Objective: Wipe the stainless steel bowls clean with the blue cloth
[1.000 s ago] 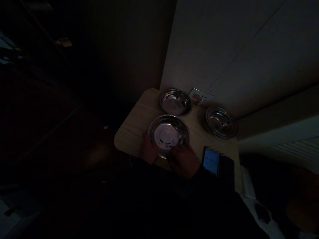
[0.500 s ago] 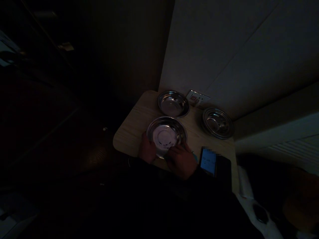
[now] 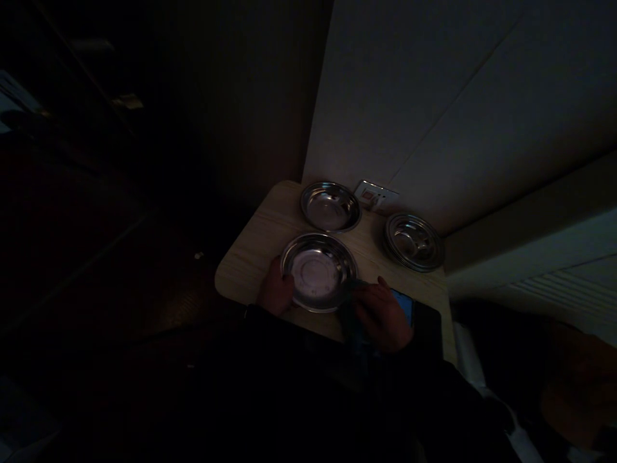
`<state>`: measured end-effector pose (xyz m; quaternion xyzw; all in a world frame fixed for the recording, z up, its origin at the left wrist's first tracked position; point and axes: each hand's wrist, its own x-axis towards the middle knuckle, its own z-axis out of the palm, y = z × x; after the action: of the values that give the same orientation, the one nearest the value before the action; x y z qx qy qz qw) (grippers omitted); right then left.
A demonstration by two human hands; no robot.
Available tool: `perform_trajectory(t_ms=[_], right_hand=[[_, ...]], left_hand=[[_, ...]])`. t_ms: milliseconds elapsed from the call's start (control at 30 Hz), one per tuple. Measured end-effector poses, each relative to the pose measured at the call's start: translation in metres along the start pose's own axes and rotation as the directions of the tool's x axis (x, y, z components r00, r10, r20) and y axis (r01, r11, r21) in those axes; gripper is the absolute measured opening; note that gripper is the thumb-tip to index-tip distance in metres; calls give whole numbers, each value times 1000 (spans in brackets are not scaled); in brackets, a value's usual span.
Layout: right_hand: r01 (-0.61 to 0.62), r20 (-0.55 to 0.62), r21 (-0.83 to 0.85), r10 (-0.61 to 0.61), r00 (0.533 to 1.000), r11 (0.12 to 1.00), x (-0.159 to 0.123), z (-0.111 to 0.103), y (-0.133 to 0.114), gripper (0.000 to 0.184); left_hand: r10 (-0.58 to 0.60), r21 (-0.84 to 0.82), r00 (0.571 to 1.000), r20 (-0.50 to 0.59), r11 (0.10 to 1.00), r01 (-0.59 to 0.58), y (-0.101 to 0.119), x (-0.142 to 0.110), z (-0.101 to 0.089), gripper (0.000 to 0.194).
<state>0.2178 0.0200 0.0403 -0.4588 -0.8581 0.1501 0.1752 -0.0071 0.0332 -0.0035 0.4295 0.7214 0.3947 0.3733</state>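
Note:
A shiny metal bowl (image 3: 315, 273), wide and shallow, sits near the front of the small wooden table (image 3: 245, 260). My left hand (image 3: 276, 292) is closed on its left rim, thumb over the edge. At the bowl's right rim, my right hand (image 3: 383, 315) has its fingers closed on a dark teal cloth (image 3: 351, 312), which hangs down toward my lap. Darkness hides most of the cloth's shape. Farther back on the table stands a second metal bowl (image 3: 330, 207) of similar form.
A stack of metal bowls (image 3: 414, 243) stands at the table's back right. A lit phone (image 3: 403, 303), partly behind my right hand, lies beside a dark flat object (image 3: 428, 329). A wall socket (image 3: 375, 194) is behind the table. The room is very dark.
My right hand has moved right from the bowl's front inside to beyond its right rim, bringing the cloth along and covering part of the phone. My left hand still grips the bowl.

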Motion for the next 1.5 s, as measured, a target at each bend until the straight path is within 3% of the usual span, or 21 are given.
perform_trajectory(t_ms=[100,200,333,467,567,667,767,933,1167,1500], right_hand=[[-205,-103,264,239,966,942,-5,-1,9,23],[-359,-79,424,429,900,832,-6,1,9,27],[-391,-67,517,491,868,762,-7,4,8,29],[-392,-76,505,492,867,769,-8,7,8,30],[-327,-106,410,401,910,851,-7,12,3,28],[-109,-110,219,136,985,970,-6,18,-5,24],[74,-30,26,-73,997,997,-5,25,-14,21],[83,51,-89,-79,996,993,1,29,-27,19],[95,212,-151,-62,975,984,34,36,-60,13],[314,66,-315,-310,949,895,19,32,-43,11]], left_hand=[[-3,57,1000,31,998,2,1,2,-5,44],[-1,60,1000,5,998,1,0,2,-9,45],[-29,43,998,-58,999,31,-7,-6,-9,46],[-13,-48,990,-143,999,6,-14,-21,0,44],[21,-80,984,-177,996,-36,-14,-28,8,40],[13,-87,981,-195,996,-30,-12,-28,12,35],[-48,-108,978,-203,994,26,-12,-24,14,34],[-101,-139,967,-233,988,69,-11,-20,17,33],[-52,-66,963,-265,997,36,-5,-16,19,30],[6,-31,962,-273,999,-15,-8,-13,23,30]])
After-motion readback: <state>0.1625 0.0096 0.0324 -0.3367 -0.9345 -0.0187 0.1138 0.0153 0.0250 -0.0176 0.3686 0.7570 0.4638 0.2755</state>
